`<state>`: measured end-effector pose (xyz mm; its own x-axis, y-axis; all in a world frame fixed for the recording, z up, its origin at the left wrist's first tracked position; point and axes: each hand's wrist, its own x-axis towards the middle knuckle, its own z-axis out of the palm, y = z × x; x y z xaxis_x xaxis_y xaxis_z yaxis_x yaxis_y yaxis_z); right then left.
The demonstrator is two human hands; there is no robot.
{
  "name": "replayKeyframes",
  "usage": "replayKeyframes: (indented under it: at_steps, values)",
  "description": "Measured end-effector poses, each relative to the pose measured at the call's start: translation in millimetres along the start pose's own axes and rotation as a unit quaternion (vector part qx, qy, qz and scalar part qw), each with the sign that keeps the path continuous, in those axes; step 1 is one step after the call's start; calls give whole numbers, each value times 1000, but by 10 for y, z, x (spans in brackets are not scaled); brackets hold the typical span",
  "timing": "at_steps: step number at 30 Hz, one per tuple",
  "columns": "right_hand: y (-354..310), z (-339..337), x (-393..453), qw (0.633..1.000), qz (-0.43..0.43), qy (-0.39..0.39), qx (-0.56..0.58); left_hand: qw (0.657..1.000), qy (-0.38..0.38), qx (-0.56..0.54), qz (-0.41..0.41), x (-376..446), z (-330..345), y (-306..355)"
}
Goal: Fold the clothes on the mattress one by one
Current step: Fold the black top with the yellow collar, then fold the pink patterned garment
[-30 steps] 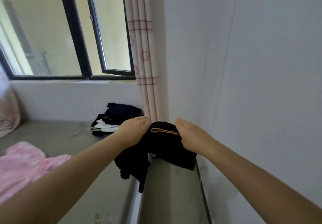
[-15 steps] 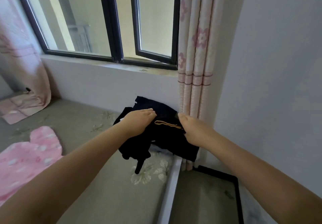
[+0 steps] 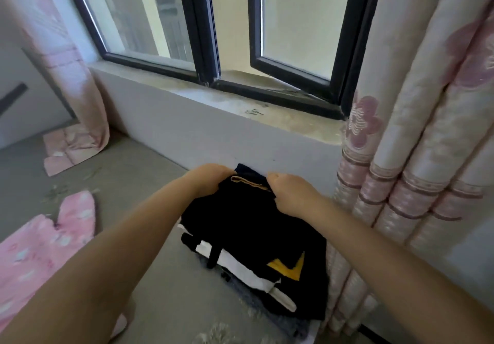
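A folded black garment (image 3: 248, 223) with a tan collar strip lies on top of a pile of folded clothes (image 3: 267, 276) at the mattress's far right corner, below the window sill. My left hand (image 3: 207, 180) grips its far left edge and my right hand (image 3: 291, 194) grips its far right edge. White and yellow patches of the clothes beneath show at the near side of the pile. A pink patterned garment (image 3: 40, 242) lies spread out on the grey mattress (image 3: 128, 183) at the left.
The wall and window sill (image 3: 240, 113) stand right behind the pile. A pink floral curtain (image 3: 414, 156) hangs at the right, touching the pile's side. Another curtain (image 3: 72, 97) hangs at the far left, its hem on the mattress.
Both hands carried the black garment forward from the mattress edge and brought it down onto the pile by the wall. The view moved closer to the window.
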<state>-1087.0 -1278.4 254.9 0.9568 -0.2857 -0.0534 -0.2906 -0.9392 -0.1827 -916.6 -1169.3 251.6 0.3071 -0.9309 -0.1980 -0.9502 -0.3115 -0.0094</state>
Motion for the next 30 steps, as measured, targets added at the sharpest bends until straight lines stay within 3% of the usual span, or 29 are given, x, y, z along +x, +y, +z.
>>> replayKeyframes:
  at_steps: [5,7,11,14,18,23,26,30]
  values:
    - [426,-62,771,995,-16,96,-12,996,83,-6,-17,875,-160,-408]
    - [526,204,891,994,-23,102,-12,997,76,-10,4,1049,87,-471]
    - [637,1159,806,998,-16,-58,-25,994,-96,34,26,1142,1095,-326]
    - [700,1816,616,985,12,-171,-29,982,-187,1,-18,1037,1788,-127]
    - [729,2172,524,990,41,-138,-7,987,-127,-64,-71,911,2153,-33]
    - [583,2108,524,996,47,-70,0,987,-59,-102,-113,642,2204,-73]
    - [280,2053,548,1000,5,-30,0,977,-21,-120,-176,241,2294,-170]
    - [-445,2193,606,993,-101,-56,-1,946,-38,-143,-288,-593,2553,-341]
